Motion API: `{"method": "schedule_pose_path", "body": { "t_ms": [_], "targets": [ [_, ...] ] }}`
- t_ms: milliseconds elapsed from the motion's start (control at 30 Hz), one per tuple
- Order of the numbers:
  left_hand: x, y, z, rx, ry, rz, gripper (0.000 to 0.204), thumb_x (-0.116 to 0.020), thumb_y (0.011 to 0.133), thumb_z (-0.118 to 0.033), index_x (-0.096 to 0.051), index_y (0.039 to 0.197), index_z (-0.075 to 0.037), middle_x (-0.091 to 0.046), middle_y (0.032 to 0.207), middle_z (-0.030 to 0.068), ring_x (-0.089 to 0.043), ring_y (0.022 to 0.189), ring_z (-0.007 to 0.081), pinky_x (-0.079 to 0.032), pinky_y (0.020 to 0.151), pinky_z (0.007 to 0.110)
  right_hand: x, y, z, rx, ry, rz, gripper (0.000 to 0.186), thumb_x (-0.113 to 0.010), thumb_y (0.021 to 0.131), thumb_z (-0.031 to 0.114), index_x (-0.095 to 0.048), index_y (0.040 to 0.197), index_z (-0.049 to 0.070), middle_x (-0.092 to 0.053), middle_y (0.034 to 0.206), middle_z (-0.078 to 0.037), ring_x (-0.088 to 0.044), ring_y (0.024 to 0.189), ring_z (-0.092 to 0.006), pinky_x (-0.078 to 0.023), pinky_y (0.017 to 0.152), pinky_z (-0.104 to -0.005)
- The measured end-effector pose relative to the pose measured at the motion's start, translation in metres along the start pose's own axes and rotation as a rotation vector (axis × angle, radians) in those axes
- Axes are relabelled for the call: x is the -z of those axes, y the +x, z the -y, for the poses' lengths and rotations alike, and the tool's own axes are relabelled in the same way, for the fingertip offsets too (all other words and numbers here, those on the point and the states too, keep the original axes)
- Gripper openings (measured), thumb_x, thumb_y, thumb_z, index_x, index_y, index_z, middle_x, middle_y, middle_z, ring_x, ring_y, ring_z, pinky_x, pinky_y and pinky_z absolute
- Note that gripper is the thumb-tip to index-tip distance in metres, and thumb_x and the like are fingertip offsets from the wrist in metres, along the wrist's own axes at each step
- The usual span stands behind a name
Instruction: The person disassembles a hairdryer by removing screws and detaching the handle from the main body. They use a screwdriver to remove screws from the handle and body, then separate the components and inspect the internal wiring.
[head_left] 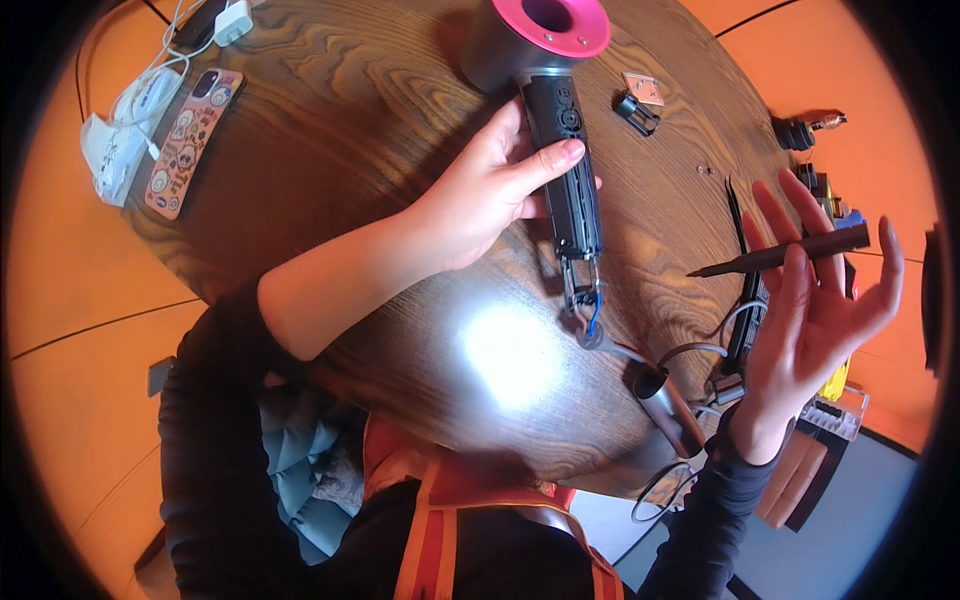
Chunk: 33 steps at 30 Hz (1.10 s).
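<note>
A dark grey hair dryer (pixel 560 120) with a pink ring lies on the round wooden table (pixel 350 130), its handle casing stripped and wires bare at the lower end. My left hand (pixel 490 185) grips that handle around its middle. My right hand (pixel 815 300) hovers at the table's right edge, fingers spread, with a dark screwdriver (pixel 780 255) resting across them, tip pointing left toward the handle. The dryer's cable and grey handle sleeve (pixel 668 400) trail off the near right edge.
A phone in a sticker-covered case (pixel 192 140) lies at the far left beside a white charger and cable (pixel 135 115). A small black clip (pixel 636 110) and a small square part (pixel 643 88) sit right of the dryer. Tools and a yellow item crowd the right edge.
</note>
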<state>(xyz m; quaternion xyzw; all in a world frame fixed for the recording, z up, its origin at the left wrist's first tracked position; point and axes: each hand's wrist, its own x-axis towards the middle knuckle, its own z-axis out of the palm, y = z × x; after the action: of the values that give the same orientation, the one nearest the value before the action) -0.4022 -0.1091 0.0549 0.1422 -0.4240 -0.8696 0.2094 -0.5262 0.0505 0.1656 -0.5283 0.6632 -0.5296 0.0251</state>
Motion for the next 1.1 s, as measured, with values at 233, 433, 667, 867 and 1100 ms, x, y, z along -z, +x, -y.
{"method": "schedule_pose_path", "body": {
  "t_ms": [233,433,667,867,1100],
  "targets": [
    [0.007,0.008,0.0,-0.062,-0.017,-0.11,0.041,-0.059,0.089,-0.014,-0.036,0.122,-0.01,-0.054,0.107,0.0069,-0.06,0.102,0.0236,-0.053,0.081,0.041,-0.043,-0.008,-0.013,0.199,0.144,0.12,0.05,-0.036,0.096,0.004,-0.016,0.132,0.032,-0.037,0.13,-0.036,-0.057,0.103,-0.0441,-0.052,0.08,-0.0513],
    [0.007,0.008,0.005,-0.07,0.016,-0.141,0.049,-0.062,0.087,-0.012,-0.033,0.127,-0.01,-0.055,0.106,0.0062,-0.059,0.1,0.0206,-0.053,0.081,0.039,-0.052,-0.026,-0.035,0.219,0.371,0.018,0.059,-0.036,0.095,0.002,-0.016,0.133,0.043,-0.027,0.141,-0.027,-0.051,0.113,-0.0439,-0.049,0.087,-0.0543],
    [0.008,0.012,0.004,-0.167,0.092,-0.097,0.048,-0.065,0.086,-0.017,-0.036,0.124,-0.006,-0.055,0.104,0.0057,-0.056,0.096,0.0132,-0.05,0.078,0.031,-0.055,-0.031,-0.044,0.155,0.633,0.013,0.062,-0.036,0.095,0.001,-0.017,0.132,0.047,-0.027,0.143,-0.022,-0.05,0.114,-0.0442,-0.05,0.086,-0.0544],
    [0.017,0.014,0.003,-0.146,0.047,-0.018,0.051,-0.066,0.086,-0.018,-0.033,0.123,-0.002,-0.054,0.1,0.0065,-0.053,0.089,0.0101,-0.047,0.074,0.024,-0.061,-0.03,-0.046,0.158,0.53,0.002,0.06,-0.035,0.095,0.002,-0.015,0.132,0.046,-0.028,0.142,-0.024,-0.05,0.112,-0.0449,-0.05,0.085,-0.0541],
    [0.008,0.017,0.008,-0.319,0.097,-0.067,0.052,-0.065,0.086,-0.018,-0.033,0.123,-0.001,-0.054,0.101,0.0079,-0.052,0.093,0.0117,-0.046,0.08,0.027,-0.063,-0.027,-0.04,0.172,0.522,0.03,0.058,-0.033,0.096,0.004,-0.014,0.132,0.045,-0.03,0.14,-0.026,-0.051,0.111,-0.0457,-0.051,0.084,-0.0535]
  ]
}}
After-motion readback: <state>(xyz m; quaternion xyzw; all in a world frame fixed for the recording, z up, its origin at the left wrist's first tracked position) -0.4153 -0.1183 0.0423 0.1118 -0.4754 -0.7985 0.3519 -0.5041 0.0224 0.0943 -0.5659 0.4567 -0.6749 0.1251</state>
